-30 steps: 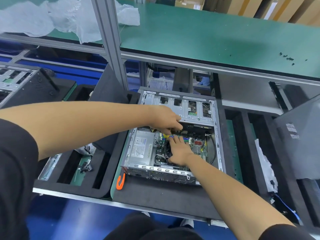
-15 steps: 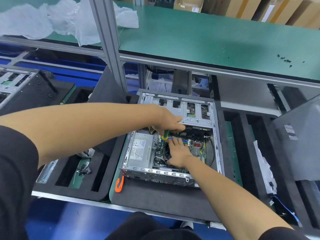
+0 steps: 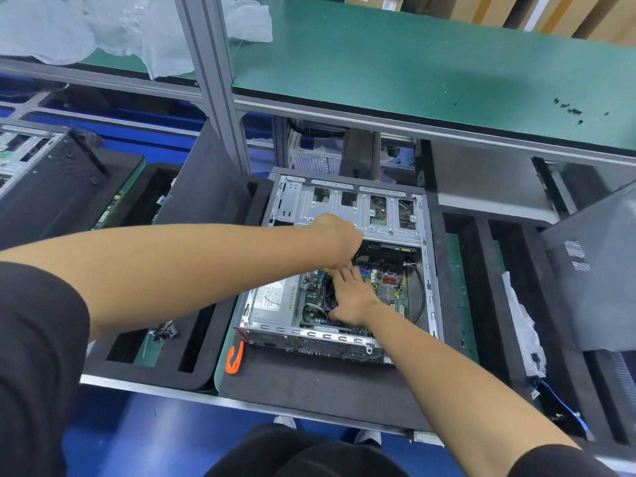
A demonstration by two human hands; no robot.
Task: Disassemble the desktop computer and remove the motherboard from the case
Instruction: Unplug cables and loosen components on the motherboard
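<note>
While the green motherboard (image 3: 385,287) sits bolted inside the open grey steel case (image 3: 347,266), the left hand (image 3: 339,237) grips a yellow-handled screwdriver (image 3: 332,269); the right hand (image 3: 351,296) rests loose-fingered on the board. Removal looks early.

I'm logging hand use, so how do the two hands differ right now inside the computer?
The left hand is curled into a fist around a yellow-tipped tool; the right hand lies flatter, fingers extended. The left hand sits by the drive cage; the right hand rests lower, over the motherboard. Both reach into the open case.
</note>
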